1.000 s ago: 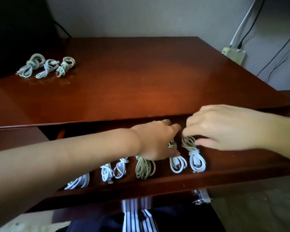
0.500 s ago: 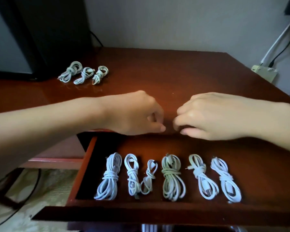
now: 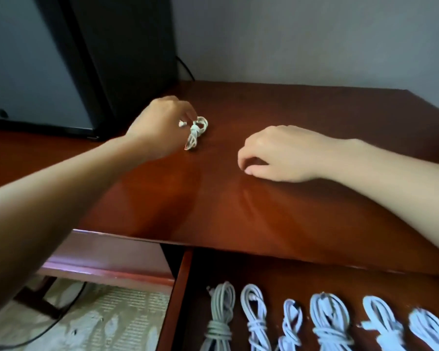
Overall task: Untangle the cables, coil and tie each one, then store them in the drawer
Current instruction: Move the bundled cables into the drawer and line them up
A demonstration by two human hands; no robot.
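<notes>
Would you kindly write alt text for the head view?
A person's left hand touches a tied white cable coil on a reddish wooden desk, while the right hand rests empty nearby. Below, six coiled cables lie in a row in the open drawer.

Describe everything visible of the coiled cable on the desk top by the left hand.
The coiled cable is a small whitish, plastic-looking bundle of long loops, bound round its middle. It lies flat and slanted on the glossy red-brown desk top. A white plug end shows just left. Fingertips of the left hand reach its upper loop; any grip is unclear.
</notes>
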